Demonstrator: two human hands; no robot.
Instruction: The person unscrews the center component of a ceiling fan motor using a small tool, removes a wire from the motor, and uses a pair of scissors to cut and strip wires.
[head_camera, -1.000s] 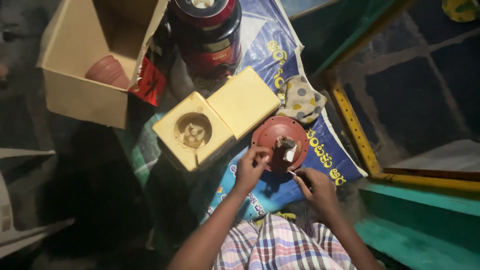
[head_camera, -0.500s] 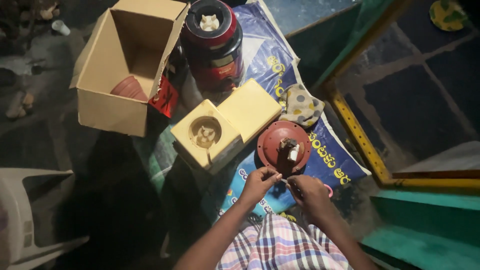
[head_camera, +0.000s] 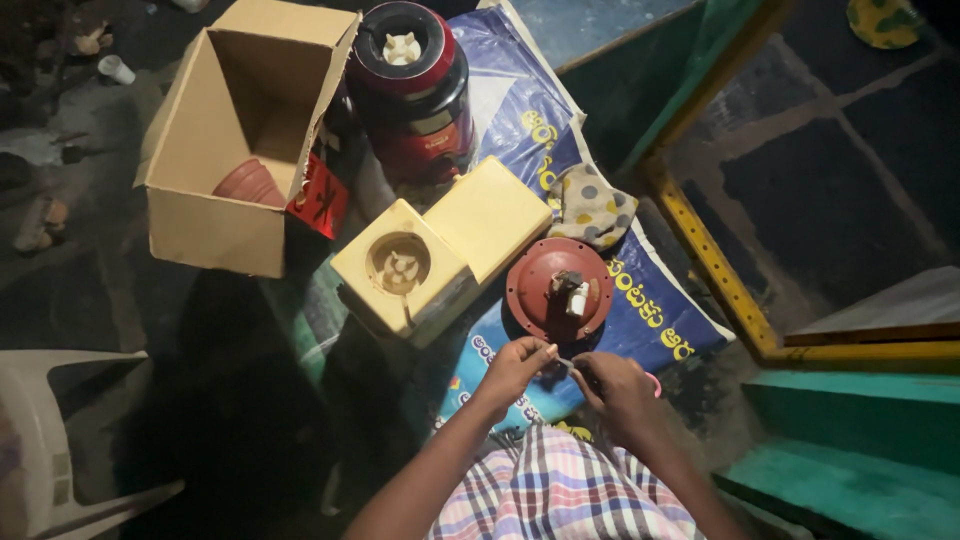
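The open box (head_camera: 215, 230) is matt brown cardboard. The red-and-black jar base (head_camera: 415, 100) looks like glossy plastic. The sack (head_camera: 640, 300) beneath is perhaps woven plastic.

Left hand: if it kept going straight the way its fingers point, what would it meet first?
Probably the right hand: the left hand points its fingers across at it, both pinching a small thin piece between them. Depth is unclear, so contact cannot be judged.

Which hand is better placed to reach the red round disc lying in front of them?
Probably the right hand: it sits almost straight below the red disc. The left hand is slightly off to its side.
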